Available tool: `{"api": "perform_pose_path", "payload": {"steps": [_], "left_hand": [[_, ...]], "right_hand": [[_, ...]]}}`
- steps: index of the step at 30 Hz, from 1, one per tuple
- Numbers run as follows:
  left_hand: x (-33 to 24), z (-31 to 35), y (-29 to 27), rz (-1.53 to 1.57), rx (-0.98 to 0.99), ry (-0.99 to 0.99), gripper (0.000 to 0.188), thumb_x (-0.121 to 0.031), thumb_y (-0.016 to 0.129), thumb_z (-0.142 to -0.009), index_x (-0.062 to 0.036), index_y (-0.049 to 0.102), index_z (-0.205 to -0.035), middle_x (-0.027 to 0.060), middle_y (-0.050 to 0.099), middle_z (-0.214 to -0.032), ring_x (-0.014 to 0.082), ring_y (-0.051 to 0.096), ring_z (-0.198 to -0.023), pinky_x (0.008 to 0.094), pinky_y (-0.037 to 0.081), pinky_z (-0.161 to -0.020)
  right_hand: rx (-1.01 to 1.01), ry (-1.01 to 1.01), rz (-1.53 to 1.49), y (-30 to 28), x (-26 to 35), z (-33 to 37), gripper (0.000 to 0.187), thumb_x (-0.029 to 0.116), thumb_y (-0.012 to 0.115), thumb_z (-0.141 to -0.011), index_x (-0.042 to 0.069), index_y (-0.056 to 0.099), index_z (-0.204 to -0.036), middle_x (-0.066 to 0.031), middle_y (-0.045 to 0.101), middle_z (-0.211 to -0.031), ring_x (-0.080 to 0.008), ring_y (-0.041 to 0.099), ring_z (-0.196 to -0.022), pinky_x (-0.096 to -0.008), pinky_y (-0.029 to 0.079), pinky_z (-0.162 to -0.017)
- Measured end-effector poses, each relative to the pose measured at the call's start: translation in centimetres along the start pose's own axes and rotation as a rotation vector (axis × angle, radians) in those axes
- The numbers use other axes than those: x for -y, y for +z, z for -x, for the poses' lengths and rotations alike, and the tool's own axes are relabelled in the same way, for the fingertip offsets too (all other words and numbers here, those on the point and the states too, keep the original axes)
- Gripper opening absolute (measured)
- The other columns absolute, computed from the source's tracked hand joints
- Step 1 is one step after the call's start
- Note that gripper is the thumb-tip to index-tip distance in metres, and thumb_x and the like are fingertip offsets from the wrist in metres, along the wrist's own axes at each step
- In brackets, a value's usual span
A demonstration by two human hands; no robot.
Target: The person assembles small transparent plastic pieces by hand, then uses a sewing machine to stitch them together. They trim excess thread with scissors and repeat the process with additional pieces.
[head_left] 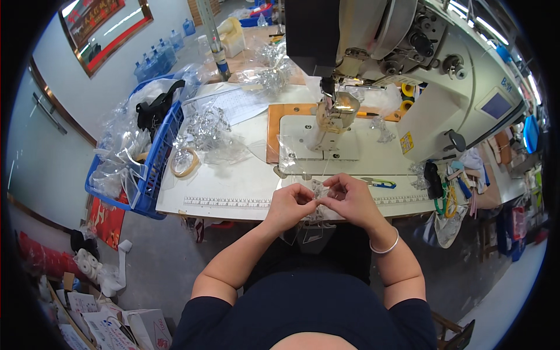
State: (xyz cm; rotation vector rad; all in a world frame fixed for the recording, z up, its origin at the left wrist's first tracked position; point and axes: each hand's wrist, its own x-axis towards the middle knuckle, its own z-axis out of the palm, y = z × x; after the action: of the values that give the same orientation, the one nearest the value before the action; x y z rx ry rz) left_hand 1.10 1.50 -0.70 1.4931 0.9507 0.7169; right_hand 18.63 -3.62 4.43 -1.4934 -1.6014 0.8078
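Both hands meet at the front edge of the white sewing table (233,192). My left hand (290,205) and my right hand (351,201) pinch a piece of clear plastic (318,189) between thumbs and fingers. The piece looks crumpled; its exact kind is hard to make out, and the fingers partly hide it. Transparent parts of it hang below the hands over the table edge. Just beyond the hands stands the industrial sewing machine (337,119), its needle area over a metal plate (297,137). Small snips with a blue-green handle (382,184) lie to the right of my right hand.
On the left stands a blue basket (153,181) full of clear plastic. A tape roll (185,163) and a heap of clear plastic pieces (207,128) lie beside it. A printed ruler strip (227,202) runs along the front edge. Tools (452,186) hang at the right.
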Motion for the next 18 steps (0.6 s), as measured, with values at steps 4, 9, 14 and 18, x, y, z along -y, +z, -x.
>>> {"api": "perform_pose_path", "payload": {"steps": [4,9,14,18], "left_hand": [[0.2,0.1,0.0,0.05,0.028,-0.032,0.017,-0.008,0.072,-0.076,0.0018,0.06,-0.083,0.0053,0.065,-0.073,0.007,0.061,-0.066,0.0199,0.048,-0.06],[-0.7,0.0,0.2,-0.02,0.138,-0.029,0.02,-0.008,0.072,-0.077,0.001,0.059,-0.089,0.0046,0.065,-0.076,0.0066,0.06,-0.067,0.0193,0.048,-0.06],[-1.3,-1.5,0.3,0.205,0.261,0.115,0.039,-0.01,0.072,-0.076,-0.001,0.054,-0.109,0.0072,0.061,-0.101,0.01,0.06,-0.081,0.0231,0.049,-0.069],[-1.5,-4.8,0.7,0.362,0.493,0.113,0.041,-0.009,0.073,-0.075,-0.0043,0.052,-0.11,0.0038,0.055,-0.104,0.0109,0.057,-0.082,0.0242,0.048,-0.07]], "right_hand": [[0.129,0.06,-0.054,-0.8,-0.9,-0.2,0.019,0.006,0.075,-0.074,-0.002,0.063,-0.086,-0.0023,0.061,-0.072,-0.0069,0.057,-0.068,-0.0223,0.049,-0.065],[0.223,0.206,-0.332,-1.1,-2.3,-0.1,0.016,0.009,0.072,-0.077,-0.001,0.063,-0.085,-0.0027,0.062,-0.074,-0.0075,0.058,-0.068,-0.0218,0.048,-0.064],[0.245,0.301,-0.714,-1.7,-3.6,0.2,0.016,0.016,0.069,-0.08,0.001,0.064,-0.086,-0.0036,0.062,-0.071,-0.0095,0.057,-0.063,-0.0221,0.045,-0.059],[0.109,0.299,-0.764,-2.9,-3.7,0.3,0.015,0.014,0.069,-0.081,0.001,0.062,-0.084,-0.0044,0.061,-0.072,-0.0106,0.056,-0.062,-0.0219,0.044,-0.057]]}}
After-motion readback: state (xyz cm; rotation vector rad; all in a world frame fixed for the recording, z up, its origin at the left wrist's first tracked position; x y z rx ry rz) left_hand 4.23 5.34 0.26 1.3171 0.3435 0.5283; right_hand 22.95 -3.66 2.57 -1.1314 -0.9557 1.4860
